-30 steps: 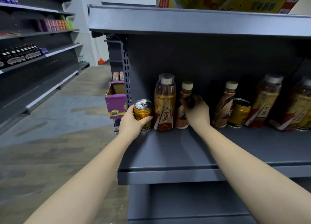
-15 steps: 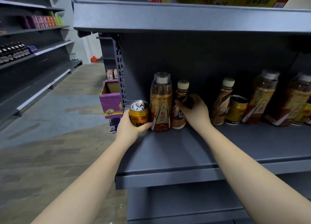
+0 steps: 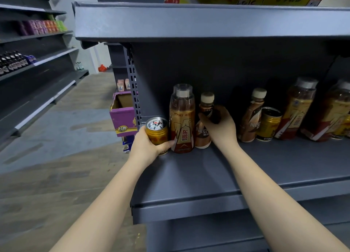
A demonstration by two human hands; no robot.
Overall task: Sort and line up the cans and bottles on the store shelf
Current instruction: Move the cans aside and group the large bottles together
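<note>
My left hand grips a gold can standing at the left end of the grey shelf. Beside it stands a tall amber energy-drink bottle. My right hand wraps a small brown coffee bottle just right of the tall one. Farther right stand another coffee bottle, a second gold can and two more tall amber bottles, some leaning.
An upper shelf overhangs the row, with yellow cartons on top. A purple cardboard box sits on the floor left of the shelf upright. Dark shelving with bottles and packs lines the aisle's far left.
Both hands keep hold of the same can and coffee bottle. The can has settled closer against the tall bottle; the view has shifted slightly.
</note>
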